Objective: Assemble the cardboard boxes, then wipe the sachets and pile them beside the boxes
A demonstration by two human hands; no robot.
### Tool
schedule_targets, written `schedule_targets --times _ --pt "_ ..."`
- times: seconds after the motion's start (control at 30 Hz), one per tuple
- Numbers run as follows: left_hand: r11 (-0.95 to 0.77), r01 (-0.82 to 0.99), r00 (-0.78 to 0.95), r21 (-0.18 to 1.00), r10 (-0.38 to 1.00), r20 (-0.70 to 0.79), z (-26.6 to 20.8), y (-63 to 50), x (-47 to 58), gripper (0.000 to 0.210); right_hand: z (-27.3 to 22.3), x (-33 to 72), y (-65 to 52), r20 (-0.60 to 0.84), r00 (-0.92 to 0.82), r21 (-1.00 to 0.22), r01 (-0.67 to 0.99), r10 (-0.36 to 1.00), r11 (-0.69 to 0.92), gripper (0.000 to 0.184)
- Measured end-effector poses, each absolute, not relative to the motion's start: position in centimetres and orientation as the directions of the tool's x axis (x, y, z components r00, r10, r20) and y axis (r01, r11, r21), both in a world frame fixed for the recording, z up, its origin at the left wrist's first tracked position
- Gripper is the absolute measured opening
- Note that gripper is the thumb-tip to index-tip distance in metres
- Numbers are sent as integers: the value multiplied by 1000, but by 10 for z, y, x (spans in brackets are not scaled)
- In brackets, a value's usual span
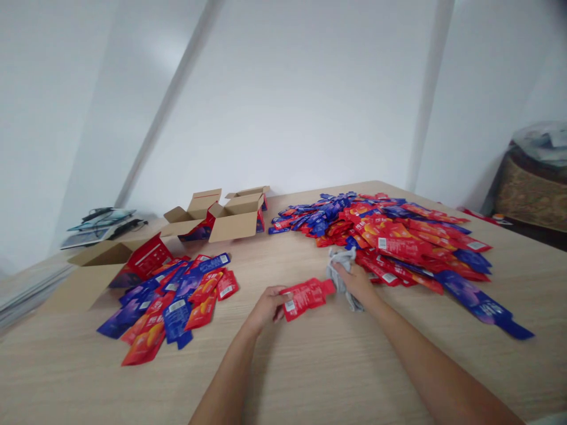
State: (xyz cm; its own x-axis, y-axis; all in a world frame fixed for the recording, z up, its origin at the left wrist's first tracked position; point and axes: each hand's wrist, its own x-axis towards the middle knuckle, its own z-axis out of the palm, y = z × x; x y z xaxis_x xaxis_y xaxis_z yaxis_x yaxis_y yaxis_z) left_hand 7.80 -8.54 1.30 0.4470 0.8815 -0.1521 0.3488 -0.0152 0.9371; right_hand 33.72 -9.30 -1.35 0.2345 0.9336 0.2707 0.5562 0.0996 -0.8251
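Red packet (307, 298) lies flat on the wooden table (310, 378), just in front of the person, held between both hands. The left hand (264, 308) is closed lightly on the packet's near-left end, fingers curled over its edge by the white label. The right hand (354, 282) is closed around a grey cloth (342, 265) and sits at the packet's right end, the cloth bunched above and beside the knuckles, touching the edge of the big pile (390, 236) of red and blue packets. A smaller heap (172, 301) of the same packets lies to the left, near open cardboard boxes (225, 215).

By the look of it, one packet is being wiped while steadied. A wipe would call for the left hand to pin the packet flat while the cloth is drawn along its face without dragging it off the table.
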Motion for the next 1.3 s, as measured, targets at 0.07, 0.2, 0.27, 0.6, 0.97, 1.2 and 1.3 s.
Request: schedule_targets --times 0.07,0.2,0.27,0.6,0.97,1.2,1.3 --pt "-94 529 250 843 967 -49 19 -76 56 40 -18 349 -89 258 331 -853 520 908 52 50" --pt "-153 881 -19 448 935 355 21 -66 32 42 -23 347 -86 331 317 -793 604 889 79 44" --pt "-209 909 41 361 906 421 13 -67 36 42 -23 338 -87 330 320 -747 663 888 39 46" --pt "-184 976 165 119 973 160 -19 -35 20 50 -11 319 -108 351 -316 -393 804 881 445 60" --pt "-196 964 220 -180 967 128 -27 5 -111 48 -28 323 -95 216 -94 -328 930 972 163 55" --pt "-164 960 197 -227 971 134 -20 8 -138 45 -32 340 -86 214 148 -265 960 966 -88 52" --pt "-214 954 254 -208 948 189 -12 15 -102 44 -35 336 -84 235 151 -265 960 960 -86 49"
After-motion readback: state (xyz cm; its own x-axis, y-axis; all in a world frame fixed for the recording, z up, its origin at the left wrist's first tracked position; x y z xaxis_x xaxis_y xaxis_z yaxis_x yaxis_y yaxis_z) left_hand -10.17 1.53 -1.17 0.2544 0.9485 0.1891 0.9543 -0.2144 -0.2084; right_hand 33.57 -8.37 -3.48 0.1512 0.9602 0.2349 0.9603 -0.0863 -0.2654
